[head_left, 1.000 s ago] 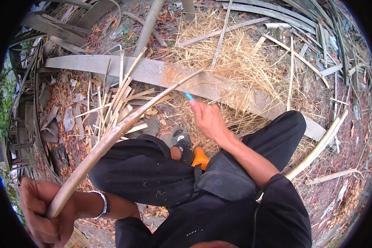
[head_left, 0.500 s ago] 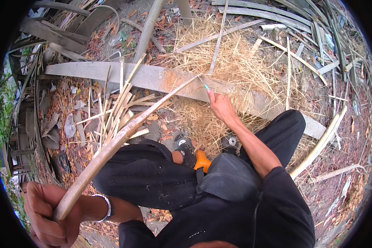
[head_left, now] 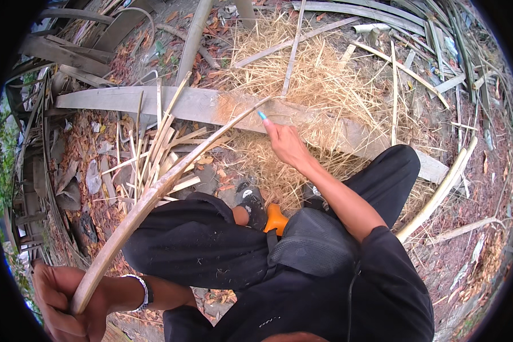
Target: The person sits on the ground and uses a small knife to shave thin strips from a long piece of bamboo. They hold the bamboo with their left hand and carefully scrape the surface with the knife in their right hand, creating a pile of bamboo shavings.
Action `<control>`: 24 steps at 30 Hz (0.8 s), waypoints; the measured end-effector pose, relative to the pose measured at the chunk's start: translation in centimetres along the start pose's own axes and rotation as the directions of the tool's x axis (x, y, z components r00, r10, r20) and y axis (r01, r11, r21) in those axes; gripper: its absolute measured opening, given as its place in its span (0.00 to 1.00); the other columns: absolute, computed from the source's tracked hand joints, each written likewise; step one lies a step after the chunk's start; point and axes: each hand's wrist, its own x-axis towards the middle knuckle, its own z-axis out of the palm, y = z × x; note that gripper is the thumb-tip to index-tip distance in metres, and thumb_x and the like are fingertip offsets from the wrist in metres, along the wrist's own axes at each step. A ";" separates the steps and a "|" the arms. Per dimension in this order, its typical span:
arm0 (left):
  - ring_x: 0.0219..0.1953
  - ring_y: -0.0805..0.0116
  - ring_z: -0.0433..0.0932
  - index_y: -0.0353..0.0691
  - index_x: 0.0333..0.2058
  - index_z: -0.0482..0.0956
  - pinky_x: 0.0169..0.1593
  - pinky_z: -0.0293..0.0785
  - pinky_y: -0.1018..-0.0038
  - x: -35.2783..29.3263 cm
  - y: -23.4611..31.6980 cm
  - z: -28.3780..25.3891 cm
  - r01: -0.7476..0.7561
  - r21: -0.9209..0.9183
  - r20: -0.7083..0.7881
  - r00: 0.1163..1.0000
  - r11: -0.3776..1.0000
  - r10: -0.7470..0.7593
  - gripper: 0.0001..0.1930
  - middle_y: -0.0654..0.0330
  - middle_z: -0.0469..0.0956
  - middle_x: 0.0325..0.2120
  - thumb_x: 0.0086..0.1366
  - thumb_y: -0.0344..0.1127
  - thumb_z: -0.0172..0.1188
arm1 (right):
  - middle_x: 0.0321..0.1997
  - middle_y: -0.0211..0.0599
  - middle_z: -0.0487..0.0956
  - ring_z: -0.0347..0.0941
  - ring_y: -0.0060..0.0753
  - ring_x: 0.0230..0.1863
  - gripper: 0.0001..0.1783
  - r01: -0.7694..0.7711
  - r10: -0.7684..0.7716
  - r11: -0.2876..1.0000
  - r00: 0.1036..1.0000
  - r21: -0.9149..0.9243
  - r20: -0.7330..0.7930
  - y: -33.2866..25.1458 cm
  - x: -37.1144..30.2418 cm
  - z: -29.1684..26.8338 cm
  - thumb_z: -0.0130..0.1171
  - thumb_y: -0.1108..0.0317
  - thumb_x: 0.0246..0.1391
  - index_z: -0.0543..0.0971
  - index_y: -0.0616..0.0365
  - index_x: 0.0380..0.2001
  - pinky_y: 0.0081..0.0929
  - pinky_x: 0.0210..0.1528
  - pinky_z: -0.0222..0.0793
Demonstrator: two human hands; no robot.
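Observation:
My left hand (head_left: 68, 299), at the lower left, is closed round the near end of a long wooden strip (head_left: 145, 206). The strip slants away from me, and its thin far tip lies over a grey plank (head_left: 196, 105). My right hand (head_left: 288, 142) is closed, its fingers wrapped round a small teal-handled tool (head_left: 261, 115). Only the teal end shows past the thumb, close beside the strip's tip. Whether the tool touches the strip, I cannot tell.
Pale shavings (head_left: 319, 85) are heaped beyond and below the plank. A bundle of split strips (head_left: 162, 151) leans against the plank at left. Something orange (head_left: 276, 219) is between my feet. More wooden strips (head_left: 436, 191) lie on the right, and stacked boards (head_left: 65, 54) at far left.
My right hand has shifted left with the teal-handled tool, nearer to the strip's tip. My left hand keeps its hold on the strip. The whole view has shifted slightly.

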 end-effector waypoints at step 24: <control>0.12 0.78 0.49 0.53 0.10 0.54 0.33 0.48 0.74 0.2 2.6 -2.8 0.097 0.380 -0.208 0.978 0.920 -0.017 0.18 0.72 0.52 0.03 0.60 0.37 0.38 | 0.29 0.65 0.76 0.74 0.59 0.32 0.36 -0.151 0.136 0.935 0.988 -0.322 -0.071 2.3 2.7 1.0 0.31 0.46 0.61 0.77 0.70 0.24 0.48 0.41 0.69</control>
